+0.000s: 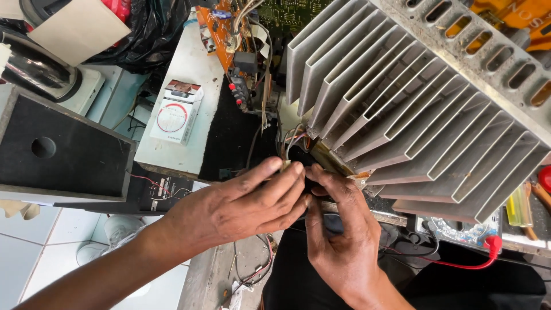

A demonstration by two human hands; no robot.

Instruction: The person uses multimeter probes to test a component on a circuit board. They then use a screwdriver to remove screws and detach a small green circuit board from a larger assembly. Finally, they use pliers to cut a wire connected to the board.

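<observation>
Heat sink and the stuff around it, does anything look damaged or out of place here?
The finned aluminium heat sink sits tilted across the bench, grimy along its slotted top. An orange circuit board stands exposed with loose wires. Both hands, left hand and right hand, pinch something small at the heat sink's corner.

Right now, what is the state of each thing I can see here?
left hand: fingertips pinching at wires under the heatsink
right hand: fingers touching the same spot
finned heatsink: tilted, dusty, lifted above the bench
orange circuit board: exposed, wired
small white box: lying flat, closed
red probe lead: lying loose
</observation>
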